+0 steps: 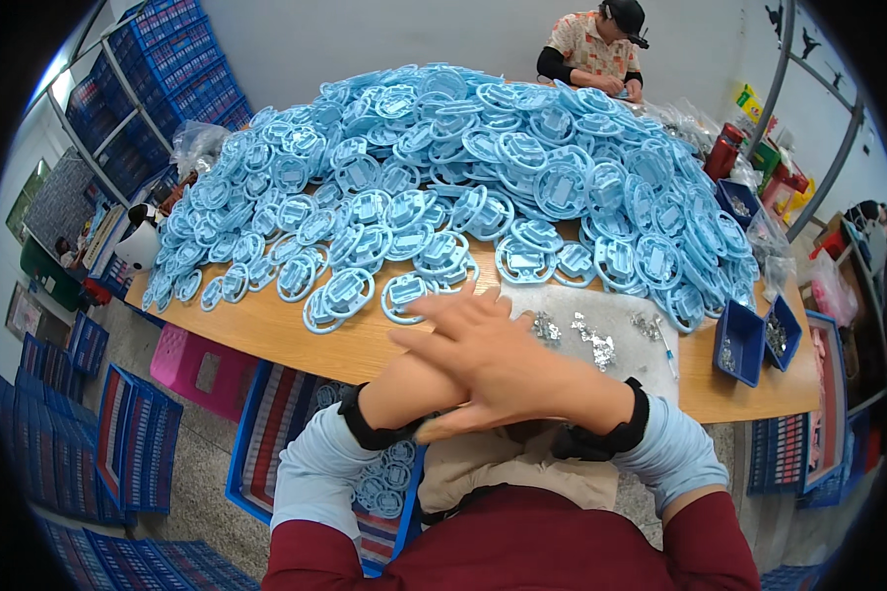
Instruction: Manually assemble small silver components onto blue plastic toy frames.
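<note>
Overlapping the left hand (419,379), its grip impossible to tell, the right hand (512,369) lies spread, seemingly empty; metal pieces (601,348) sit on the bench (266,323), apparently for reach.

Wearer's two hands (508,369) — one red bottle (725,153) — blue parts (562,187), seemingly hundreds.

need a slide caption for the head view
Right hand crossed over left hand at a wooden table piled with round light-blue parts

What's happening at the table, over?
Right hand laid across left hand; nothing visibly held. Blue plastic parts heaped on the table ahead. Metal bits on a white sheet to the right.
</note>
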`<state>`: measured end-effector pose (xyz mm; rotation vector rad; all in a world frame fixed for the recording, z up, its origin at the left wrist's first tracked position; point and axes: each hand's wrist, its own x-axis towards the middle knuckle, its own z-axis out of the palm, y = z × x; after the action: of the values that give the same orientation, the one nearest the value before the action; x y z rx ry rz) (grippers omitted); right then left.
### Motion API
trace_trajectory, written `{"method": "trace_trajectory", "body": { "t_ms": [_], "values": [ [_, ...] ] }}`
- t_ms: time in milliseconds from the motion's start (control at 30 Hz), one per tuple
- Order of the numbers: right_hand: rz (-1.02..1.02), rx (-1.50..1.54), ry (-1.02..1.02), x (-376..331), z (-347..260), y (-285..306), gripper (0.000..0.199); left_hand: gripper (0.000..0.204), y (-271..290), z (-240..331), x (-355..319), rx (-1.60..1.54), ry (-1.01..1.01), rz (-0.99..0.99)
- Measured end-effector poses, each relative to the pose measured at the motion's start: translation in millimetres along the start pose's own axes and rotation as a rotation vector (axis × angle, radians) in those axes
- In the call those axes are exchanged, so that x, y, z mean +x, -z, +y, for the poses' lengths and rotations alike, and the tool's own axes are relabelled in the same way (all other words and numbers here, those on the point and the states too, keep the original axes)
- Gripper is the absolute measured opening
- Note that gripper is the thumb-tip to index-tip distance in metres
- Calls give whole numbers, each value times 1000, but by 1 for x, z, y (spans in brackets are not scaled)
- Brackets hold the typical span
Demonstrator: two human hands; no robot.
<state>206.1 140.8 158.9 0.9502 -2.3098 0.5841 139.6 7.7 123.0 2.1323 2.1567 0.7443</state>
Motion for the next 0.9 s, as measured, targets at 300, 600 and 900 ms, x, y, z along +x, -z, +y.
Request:
{"method": "trace_trajectory", "body": {
  "t_ms": [300,600,900],
  "values": [
    [14,224,125,-22,5,-15,58,32,-4,12,-11,-218,-44,5],
    [-168,167,-165,-11,-35,-9,49,33,-2,23,-14,-283,36,-107],
    [-70,348,-168,-27,-25,-29,54,35,-5,28,-9,-357,92,-228]
  ]
}}
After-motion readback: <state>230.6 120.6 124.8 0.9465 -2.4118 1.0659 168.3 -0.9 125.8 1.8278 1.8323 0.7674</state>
